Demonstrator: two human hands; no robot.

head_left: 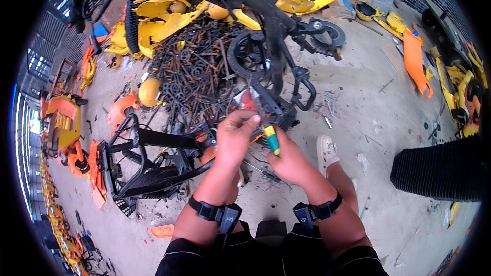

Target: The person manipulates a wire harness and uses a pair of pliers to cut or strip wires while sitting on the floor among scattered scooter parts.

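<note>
Both forearms enter from the lower edge, each banded at the wrist by a black strap carrying a small rigid module. The right hand (290, 161) is clenched around a screwdriver (271, 138) with a smooth yellow-and-green moulded handle; the handle protrudes from the top of the fist, and the shaft and tip are hidden among the parts ahead. The left hand (233, 135) is curled, fingers folded down over a black moulded plastic assembly (273, 110), gripping its near edge just beside the screwdriver handle; a small red part shows at the fingertips. That assembly sits directly ahead of both hands on the rough, dusty concrete floor (368, 122) and joins angular black tubular struts rising to a spoked black wheel (245, 55). A pale perforated clog (326, 151) rests on the floor just right of the right hand. To the left lies a black tubular frame (138, 158) with a mesh-textured footplate and orange trim. Beyond the hands spreads a dense heap of dark, rusty metal rods and fasteners (194, 71). Farthest away are stacked glossy yellow plastic shells (169, 5), curved and hollow. A ribbed black block (440, 168) stands at the right.
</note>
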